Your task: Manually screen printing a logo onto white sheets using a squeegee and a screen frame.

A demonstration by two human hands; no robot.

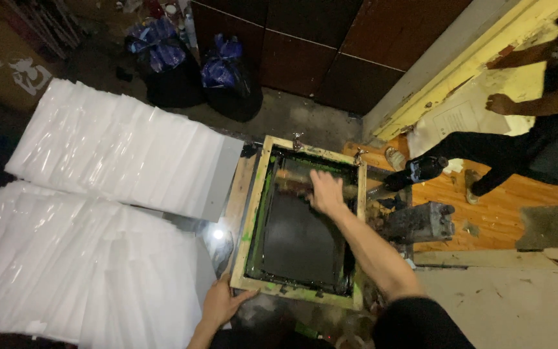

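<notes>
A wooden screen-printing frame [247,213] with a dark, ink-covered mesh lies flat in front of me. My right hand [326,192] reaches into the frame's far part and is closed on a blurred squeegee [295,179] lying across the mesh. My left hand [222,302] grips the frame's near left corner, thumb on the wooden edge. Green ink streaks run along the frame's inner left side.
Two large fanned spreads of white plastic sheets [124,148] lie to the left. Dark tied bags [230,81] stand at the back. A dark bottle [421,169] and a metal block [421,221] sit right of the frame. Another person [537,139] sits on the wooden board at right.
</notes>
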